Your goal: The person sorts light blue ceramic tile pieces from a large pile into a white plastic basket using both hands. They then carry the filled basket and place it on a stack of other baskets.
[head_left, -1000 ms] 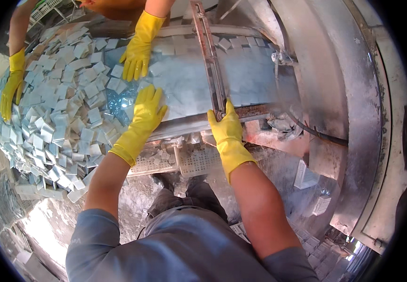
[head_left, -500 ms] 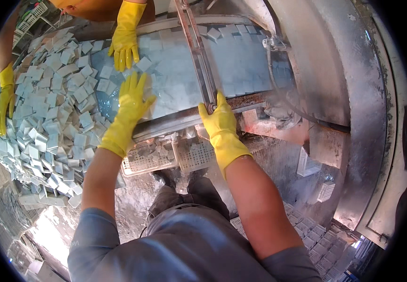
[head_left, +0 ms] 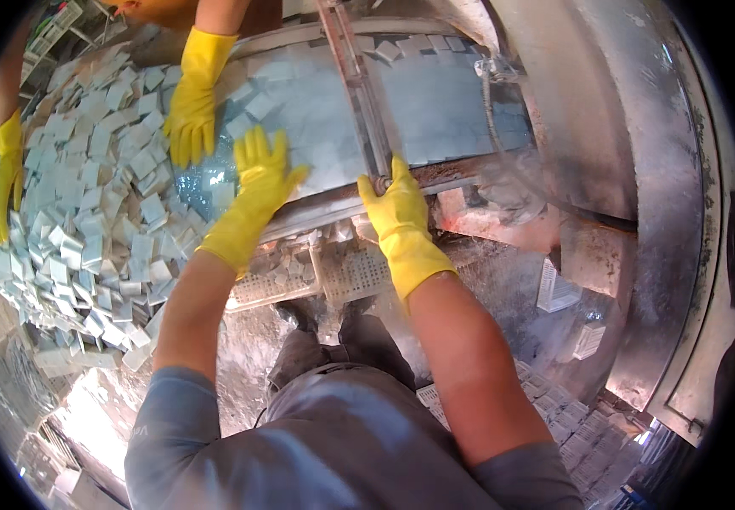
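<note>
My left hand (head_left: 259, 194), in a yellow rubber glove, reaches over the near rail with its fingers spread. It is open above the wet blue bed (head_left: 291, 110) and holds nothing. My right hand (head_left: 398, 219), gloved likewise, is at the near end of a rusty metal crossbar (head_left: 359, 93). Its thumb and fingers close around the bar's end, on either side of it. Pale square tiles (head_left: 260, 105) lie on the bed beyond my left hand. Left of that hand is a large heap of loose tiles (head_left: 87, 187).
Opposite, a co-worker's gloved hand (head_left: 191, 123) points down over the tiles; their other hand (head_left: 4, 183) hangs at the heap's far left. A perforated crate (head_left: 270, 287) sits below the rail (head_left: 325, 208). On the right are a hose (head_left: 546, 191) and a large metal housing (head_left: 669, 170).
My left hand has moved right along the bed, its fingers still spread. The co-worker's nearer hand has shifted left and toward me. My right hand stays at the crossbar's end.
</note>
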`<act>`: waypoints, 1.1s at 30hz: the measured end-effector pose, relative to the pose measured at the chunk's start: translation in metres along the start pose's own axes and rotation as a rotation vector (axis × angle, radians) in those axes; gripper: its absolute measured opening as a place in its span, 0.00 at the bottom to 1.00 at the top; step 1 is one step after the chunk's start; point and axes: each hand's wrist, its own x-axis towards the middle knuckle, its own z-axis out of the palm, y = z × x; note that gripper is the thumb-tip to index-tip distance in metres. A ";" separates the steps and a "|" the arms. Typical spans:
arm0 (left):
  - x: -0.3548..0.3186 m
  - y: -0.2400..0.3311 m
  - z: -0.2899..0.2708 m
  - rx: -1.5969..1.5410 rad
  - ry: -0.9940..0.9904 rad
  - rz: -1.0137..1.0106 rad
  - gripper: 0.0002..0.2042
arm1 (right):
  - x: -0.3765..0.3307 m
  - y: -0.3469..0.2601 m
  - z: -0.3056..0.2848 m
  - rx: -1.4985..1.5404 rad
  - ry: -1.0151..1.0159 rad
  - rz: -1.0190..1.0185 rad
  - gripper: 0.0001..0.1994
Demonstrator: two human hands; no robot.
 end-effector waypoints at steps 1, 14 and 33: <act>0.003 0.017 0.000 -0.027 0.022 -0.066 0.47 | 0.003 0.002 0.000 0.015 -0.013 -0.004 0.37; -0.051 -0.028 -0.032 -0.070 0.160 -0.106 0.43 | 0.000 -0.002 -0.003 -0.034 0.023 0.009 0.34; -0.059 0.004 -0.080 -0.054 -0.076 -0.215 0.50 | 0.005 0.012 0.000 0.035 0.028 -0.019 0.33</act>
